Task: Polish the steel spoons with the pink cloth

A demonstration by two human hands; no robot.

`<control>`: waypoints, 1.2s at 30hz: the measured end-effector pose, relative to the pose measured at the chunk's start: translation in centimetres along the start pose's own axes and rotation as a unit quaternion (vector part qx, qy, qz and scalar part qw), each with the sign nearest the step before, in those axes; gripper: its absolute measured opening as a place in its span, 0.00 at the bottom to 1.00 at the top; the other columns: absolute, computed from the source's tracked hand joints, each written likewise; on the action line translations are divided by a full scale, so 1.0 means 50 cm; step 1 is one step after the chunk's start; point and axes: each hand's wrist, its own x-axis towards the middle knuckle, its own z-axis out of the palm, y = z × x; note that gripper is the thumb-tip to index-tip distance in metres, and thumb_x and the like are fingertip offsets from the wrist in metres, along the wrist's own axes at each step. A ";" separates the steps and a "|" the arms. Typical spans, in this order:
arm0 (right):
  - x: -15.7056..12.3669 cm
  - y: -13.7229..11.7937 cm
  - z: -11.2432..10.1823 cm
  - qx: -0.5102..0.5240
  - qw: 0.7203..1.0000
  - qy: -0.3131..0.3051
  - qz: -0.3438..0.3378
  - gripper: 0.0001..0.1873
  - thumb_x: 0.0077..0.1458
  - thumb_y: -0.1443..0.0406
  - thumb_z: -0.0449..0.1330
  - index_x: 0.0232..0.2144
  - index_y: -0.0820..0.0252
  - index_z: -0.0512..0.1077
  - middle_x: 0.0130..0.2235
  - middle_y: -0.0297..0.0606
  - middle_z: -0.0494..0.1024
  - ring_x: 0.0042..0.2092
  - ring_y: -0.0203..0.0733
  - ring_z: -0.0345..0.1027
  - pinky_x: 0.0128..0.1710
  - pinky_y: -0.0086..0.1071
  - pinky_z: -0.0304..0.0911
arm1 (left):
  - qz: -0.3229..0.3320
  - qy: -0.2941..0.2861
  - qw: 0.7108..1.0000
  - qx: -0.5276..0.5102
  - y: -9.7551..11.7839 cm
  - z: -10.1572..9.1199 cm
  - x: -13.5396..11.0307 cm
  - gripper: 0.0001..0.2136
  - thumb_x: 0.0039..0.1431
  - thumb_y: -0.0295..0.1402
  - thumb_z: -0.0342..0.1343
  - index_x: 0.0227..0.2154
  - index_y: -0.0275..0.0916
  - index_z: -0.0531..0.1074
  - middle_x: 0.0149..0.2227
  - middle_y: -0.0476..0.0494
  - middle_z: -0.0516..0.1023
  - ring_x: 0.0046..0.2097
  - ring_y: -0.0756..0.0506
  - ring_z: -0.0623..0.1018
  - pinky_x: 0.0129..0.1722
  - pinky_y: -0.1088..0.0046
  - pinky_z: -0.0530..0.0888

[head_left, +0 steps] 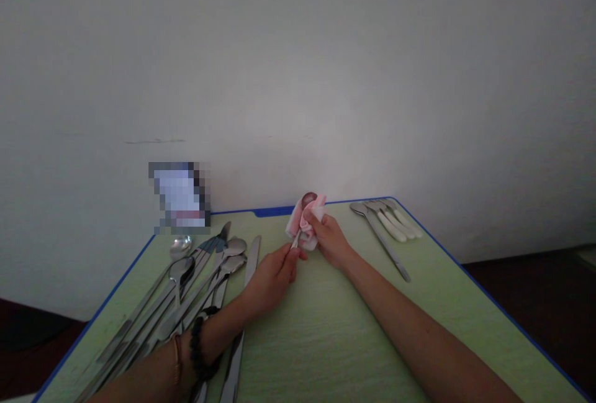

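Over the far middle of the table, my left hand (pixel 278 271) is closed on the handle of a metal spoon (pixel 308 200). Its bowl points up and away from me. My right hand (pixel 329 240) pinches a pink and white cloth (pixel 295 221) folded around the spoon, just below and beside the bowl. Part of the spoon's neck is hidden by the cloth and fingers. Left of my left hand lies a loose pile of metal spoons (pixel 180 269) and knives (pixel 252 261), partly covered by my left forearm.
A long metal spoon (pixel 382 243) lies at the right, beside several utensils with white handles (pixel 393 224) in a row. A pixelated upright device (pixel 179 195) stands at the back left. The green table (pixel 321 335) has a blue edge and meets a pale wall (pixel 298 80).
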 end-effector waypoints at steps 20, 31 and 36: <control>0.004 -0.029 0.005 0.212 0.977 -0.002 -0.025 0.10 0.43 0.57 0.60 0.25 0.58 0.69 0.25 0.29 0.72 0.30 0.37 0.63 0.34 0.30 0.60 | -0.026 0.001 0.994 -0.103 0.002 0.005 -0.011 0.23 0.61 0.47 0.39 0.39 0.32 0.69 0.17 0.58 0.54 0.19 0.52 0.57 0.18 0.78 0.56; -0.001 -0.024 0.005 0.148 0.989 0.007 -0.002 0.10 0.42 0.61 0.64 0.22 0.61 0.69 0.21 0.28 0.70 0.24 0.32 0.60 0.28 0.28 0.57 | 0.010 -0.005 0.999 0.039 0.001 0.006 -0.013 0.20 0.62 0.41 0.39 0.38 0.33 0.72 0.18 0.55 0.58 0.21 0.50 0.61 0.21 0.77 0.57; 0.007 -0.021 0.001 0.175 0.980 0.078 -0.055 0.13 0.40 0.59 0.67 0.23 0.61 0.70 0.23 0.28 0.72 0.26 0.32 0.62 0.30 0.27 0.58 | 0.025 -0.029 0.996 0.083 0.012 0.005 -0.013 0.19 0.63 0.40 0.37 0.38 0.34 0.71 0.18 0.55 0.55 0.20 0.50 0.59 0.21 0.77 0.56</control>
